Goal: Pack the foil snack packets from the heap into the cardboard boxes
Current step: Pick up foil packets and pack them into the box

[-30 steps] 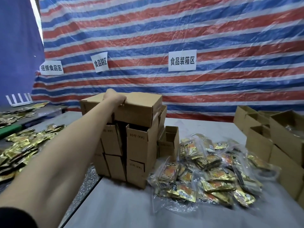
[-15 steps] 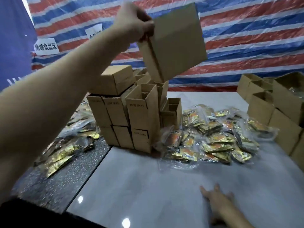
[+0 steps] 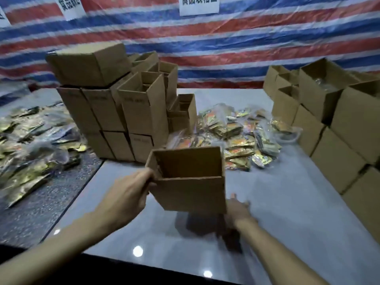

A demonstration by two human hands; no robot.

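Note:
An empty cardboard box [image 3: 191,192], open at the top, hangs just above the grey table [image 3: 287,212]. My left hand [image 3: 127,196] grips its left wall. My right hand [image 3: 236,210] reaches under the box's lower right corner with fingers spread; whether it touches the box I cannot tell. The heap of foil snack packets [image 3: 236,136] in clear bags lies behind the box, mid-table. A stack of empty boxes [image 3: 123,112] stands at the left of the heap.
More cardboard boxes [image 3: 339,124] are stacked along the right edge of the table. A second spread of gold foil packets [image 3: 30,145] covers the dark speckled table at the left. A striped tarpaulin [image 3: 226,42] with paper signs closes the back.
My left hand has brought the box from high above the stack down to just over the table in front of me. My right hand has moved in under the box.

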